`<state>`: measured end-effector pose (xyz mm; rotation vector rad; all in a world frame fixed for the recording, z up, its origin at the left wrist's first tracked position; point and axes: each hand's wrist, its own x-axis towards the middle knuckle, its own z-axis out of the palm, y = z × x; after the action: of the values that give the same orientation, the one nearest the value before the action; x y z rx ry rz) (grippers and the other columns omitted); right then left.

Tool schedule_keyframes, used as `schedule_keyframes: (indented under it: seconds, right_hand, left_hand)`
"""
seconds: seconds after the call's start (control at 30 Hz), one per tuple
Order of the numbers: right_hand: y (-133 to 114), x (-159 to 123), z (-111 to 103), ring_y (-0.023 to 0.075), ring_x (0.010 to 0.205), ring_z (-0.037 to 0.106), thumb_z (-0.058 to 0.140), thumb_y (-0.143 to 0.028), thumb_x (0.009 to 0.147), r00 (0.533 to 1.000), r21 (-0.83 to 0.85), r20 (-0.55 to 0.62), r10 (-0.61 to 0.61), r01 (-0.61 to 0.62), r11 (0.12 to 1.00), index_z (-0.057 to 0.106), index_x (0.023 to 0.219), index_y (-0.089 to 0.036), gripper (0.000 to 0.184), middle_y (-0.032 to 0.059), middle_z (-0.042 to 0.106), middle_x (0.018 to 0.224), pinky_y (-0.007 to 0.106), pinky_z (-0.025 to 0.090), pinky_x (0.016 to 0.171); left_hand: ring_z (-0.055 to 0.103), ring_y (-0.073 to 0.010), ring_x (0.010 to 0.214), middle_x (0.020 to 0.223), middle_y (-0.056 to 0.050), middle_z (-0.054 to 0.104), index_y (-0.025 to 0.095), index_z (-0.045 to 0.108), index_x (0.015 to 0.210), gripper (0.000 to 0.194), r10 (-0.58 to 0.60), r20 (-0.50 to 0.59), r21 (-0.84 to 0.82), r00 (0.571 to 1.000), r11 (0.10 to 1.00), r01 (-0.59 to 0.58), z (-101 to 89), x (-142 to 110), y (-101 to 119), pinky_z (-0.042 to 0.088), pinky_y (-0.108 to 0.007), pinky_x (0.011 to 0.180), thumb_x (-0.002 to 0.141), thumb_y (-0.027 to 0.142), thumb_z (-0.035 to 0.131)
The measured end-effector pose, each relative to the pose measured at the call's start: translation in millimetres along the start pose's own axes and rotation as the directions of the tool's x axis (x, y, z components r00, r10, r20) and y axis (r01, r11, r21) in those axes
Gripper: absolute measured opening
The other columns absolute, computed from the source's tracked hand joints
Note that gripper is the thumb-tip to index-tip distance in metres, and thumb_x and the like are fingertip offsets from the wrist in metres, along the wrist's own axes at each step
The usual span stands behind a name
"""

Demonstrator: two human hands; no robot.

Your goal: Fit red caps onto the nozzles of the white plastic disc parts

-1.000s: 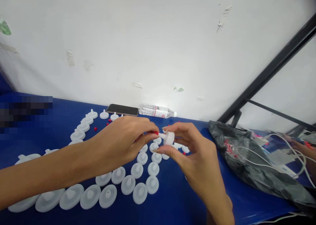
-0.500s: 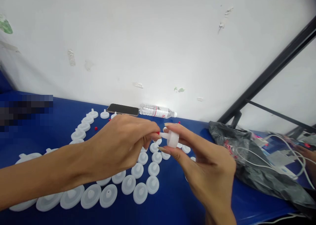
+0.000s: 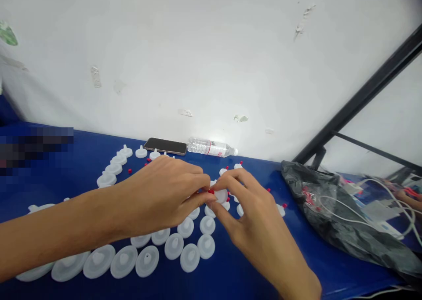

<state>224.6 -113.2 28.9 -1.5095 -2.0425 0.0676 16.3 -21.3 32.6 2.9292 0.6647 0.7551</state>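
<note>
Left hand (image 3: 168, 188): thumb and forefinger pinched on a small red cap (image 3: 211, 191). Right hand (image 3: 253, 212): thumb and fingers curled round the rim of a white disc (image 3: 221, 196), held above the blue counter (image 3: 237, 269), near its middle. Cap is right at the disc; fingers cover the join, so cannot tell whether it sits square on a spout. Main risk, as I judge it: cap cocked to one side, because the fingertips hide the fit. Second: cap is tiny and the pinch covers most of it; an uneven squeeze could flick it out, and it might be lost among the standing discs (image 3: 207, 246). Disc offers only a smooth rim; a hard push from the left could twist it in the right hand's hold. Left forearm passes over the rows; a dipped wrist could scatter them. A loose red cap (image 3: 129, 171) lies beyond that forearm, easily brushed aside. Bottle (image 3: 209, 147) on its side near the phone (image 3: 165, 145): might roll if bumped, though both hands are clear of it.
</note>
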Motion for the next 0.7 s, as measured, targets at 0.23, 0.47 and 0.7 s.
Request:
schedule_keyframes:
  seconds: [0.23,0.47,0.7]
  right_hand:
    - [30.9,-18.9,-12.2,0.0266,0.094,0.077,0.076,-0.024,0.096,0.947,-0.120,0.265,0.182,-0.155,0.981,0.077,0.110,-0.029,0.014,0.0034,0.080,0.109,0.036,0.056,0.079]
    - [52.3,-23.3,-8.8,0.0283,0.098,0.079,0.077,-0.017,0.091,0.892,-0.161,0.335,0.305,-0.265,0.951,0.078,0.106,-0.031,0.020,0.0024,0.081,0.106,0.036,0.055,0.079]
    - [35.1,-3.4,-1.0,0.0312,0.113,0.071,0.058,-0.025,0.110,0.946,-0.154,0.260,0.194,-0.158,0.975,0.076,0.120,-0.025,0.021,0.0079,0.079,0.117,0.048,0.054,0.097]
  left_hand:
    - [0.066,-0.0231,0.075,0.088,-0.006,0.077,0.024,0.076,0.088,0.021,-0.247,0.383,0.185,0.890,0.964,0.188,5.9,-5.7,-50.3,0.033,-0.034,0.060,0.098,0.019,0.058]
    - [0.067,-0.0228,0.073,0.084,-0.005,0.076,0.025,0.077,0.083,0.014,-0.242,0.469,0.148,0.849,0.970,0.194,13.7,-11.2,-58.8,0.034,-0.033,0.059,0.089,0.015,0.069]
    - [0.072,-0.0298,0.093,0.099,-0.009,0.077,0.023,0.078,0.099,0.012,-0.286,0.434,0.214,0.854,0.954,0.211,23.7,-8.6,-58.5,0.038,-0.035,0.066,0.094,0.017,0.070]
